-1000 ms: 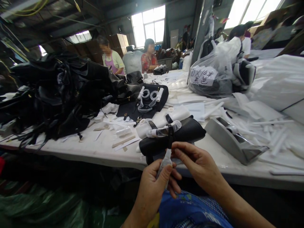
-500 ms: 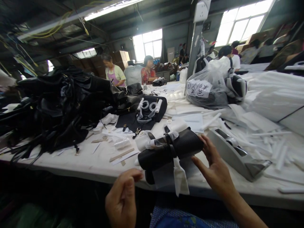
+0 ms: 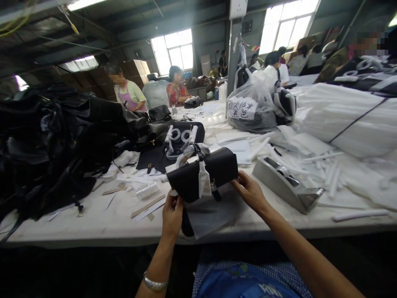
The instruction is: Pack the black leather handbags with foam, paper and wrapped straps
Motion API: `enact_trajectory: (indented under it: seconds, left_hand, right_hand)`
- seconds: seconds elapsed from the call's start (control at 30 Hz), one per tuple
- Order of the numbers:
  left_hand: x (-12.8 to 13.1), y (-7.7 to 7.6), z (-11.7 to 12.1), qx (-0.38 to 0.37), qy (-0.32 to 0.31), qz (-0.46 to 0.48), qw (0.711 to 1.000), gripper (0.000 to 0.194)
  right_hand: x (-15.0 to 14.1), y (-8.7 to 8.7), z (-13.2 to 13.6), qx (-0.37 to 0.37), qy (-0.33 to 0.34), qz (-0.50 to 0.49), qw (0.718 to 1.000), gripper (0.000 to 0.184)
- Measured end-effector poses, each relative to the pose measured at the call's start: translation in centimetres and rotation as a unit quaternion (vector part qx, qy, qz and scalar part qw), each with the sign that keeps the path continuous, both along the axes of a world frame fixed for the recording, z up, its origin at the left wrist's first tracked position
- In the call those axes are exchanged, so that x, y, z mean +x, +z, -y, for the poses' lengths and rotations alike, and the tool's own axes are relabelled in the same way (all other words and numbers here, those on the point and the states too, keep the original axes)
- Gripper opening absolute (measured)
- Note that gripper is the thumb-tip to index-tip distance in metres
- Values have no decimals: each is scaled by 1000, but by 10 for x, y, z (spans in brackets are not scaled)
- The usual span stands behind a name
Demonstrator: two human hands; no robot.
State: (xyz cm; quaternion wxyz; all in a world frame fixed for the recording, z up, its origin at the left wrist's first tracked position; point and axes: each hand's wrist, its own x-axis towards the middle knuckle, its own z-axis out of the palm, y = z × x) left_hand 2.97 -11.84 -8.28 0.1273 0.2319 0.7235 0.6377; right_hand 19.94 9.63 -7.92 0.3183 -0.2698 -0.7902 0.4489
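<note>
A black handbag (image 3: 182,180) stands at the table's front edge, its flap facing me. White wrapping covers its handle, and a white-wrapped strap (image 3: 204,179) hangs down over the flap beside a small gold-coloured clasp. My left hand (image 3: 173,211) pinches the bag's lower left corner between thumb and fingers. At the lower right corner, my right hand (image 3: 246,188) is closed on the bag's edge, its fingertips partly hidden behind it. Below the flap, a translucent sheet (image 3: 214,217) hangs over a dark part of the bag.
A grey tape dispenser (image 3: 285,182) sits right of the bag. Black bags (image 3: 62,145) are heaped on the left. Behind lies another black bag (image 3: 198,130) with wrapped handles. A labelled plastic sack (image 3: 257,105) and white foam pieces (image 3: 335,174) lie further right. Co-workers sit beyond.
Both hands have closed on the bag's lower corners. The flap has come down over the front, and the wrapped strap now lies across it. The camera view has shifted right.
</note>
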Motion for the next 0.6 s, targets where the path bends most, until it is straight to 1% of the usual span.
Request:
enact_trajectory:
  seconds: [0.07,0.17,0.23,0.37,0.47,0.53,0.6]
  left_hand:
    - [-4,5,-5,-10,10,-17,1000,47]
    - [-11,14,-9,-36,11,-46,998,48]
    - [-15,20,-12,-71,-5,-60,996,51]
    - [-18,29,-16,-141,-50,-69,986,61]
    - [-18,35,-18,-156,-70,-57,984,66]
    - [-18,43,-16,-156,-75,-45,984,67]
    - [-18,55,-13,-132,-73,-12,989,67]
  right_hand:
    - [0,7,2,15,-27,35,999,33]
    - [6,19,3,10,-40,67,997,35]
    - [12,28,2,8,-51,95,994,38]
    - [26,42,-6,37,-64,164,984,45]
    - [32,43,-12,20,-39,186,982,50]
    - [33,38,-12,-5,-26,166,986,51]
    - [30,31,-10,-42,-19,131,990,52]
